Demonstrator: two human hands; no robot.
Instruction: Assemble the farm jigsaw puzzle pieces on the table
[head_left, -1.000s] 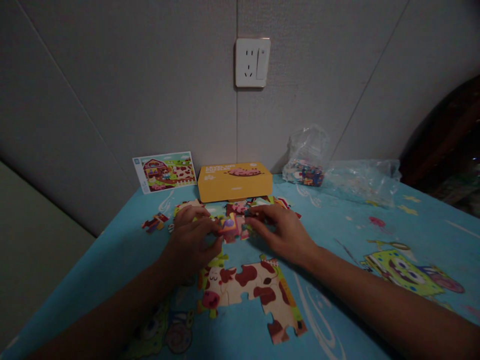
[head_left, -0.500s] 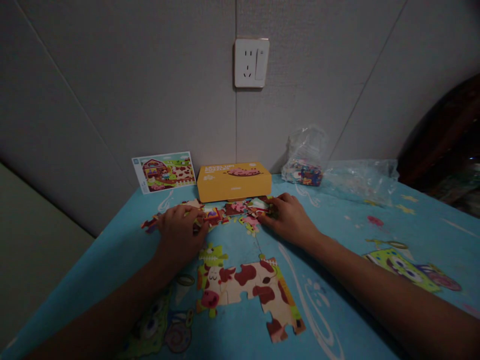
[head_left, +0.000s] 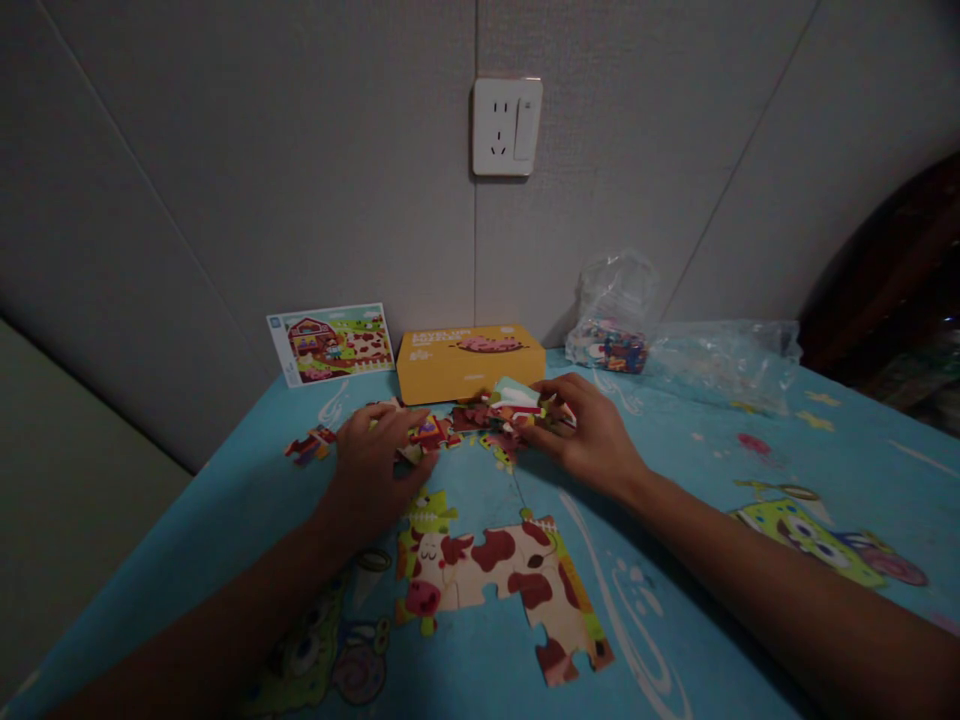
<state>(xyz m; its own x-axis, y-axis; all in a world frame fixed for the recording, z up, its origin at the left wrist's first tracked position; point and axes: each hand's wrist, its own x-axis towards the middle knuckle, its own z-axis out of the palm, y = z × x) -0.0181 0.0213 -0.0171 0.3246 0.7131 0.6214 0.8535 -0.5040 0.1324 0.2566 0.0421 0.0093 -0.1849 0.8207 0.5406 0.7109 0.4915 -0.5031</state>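
Observation:
Loose jigsaw puzzle pieces [head_left: 433,432] lie in a heap in front of the yellow box. My left hand [head_left: 379,458] rests over the heap's left part, its fingers loosely spread on the pieces and thumb apart. At the right end of the heap, my right hand [head_left: 592,432] pinches a puzzle piece [head_left: 517,396] with a pale top and red band, tilted up off the others. Nearer to me lies a joined puzzle section [head_left: 487,560] showing a brown-spotted cow, with a gap at its lower middle. One loose piece group [head_left: 309,445] sits left of my left hand.
A yellow puzzle box [head_left: 471,370] stands by the wall, beside a farm picture card [head_left: 330,345]. To the right are a clear bag with colourful pieces [head_left: 611,335] and an empty-looking plastic bag [head_left: 724,365]. A blue patterned cloth [head_left: 675,450] covers the table.
My right hand has lifted the pale and red puzzle piece from the heap and tilted it up. My left hand has slid slightly right, uncovering pieces at its left.

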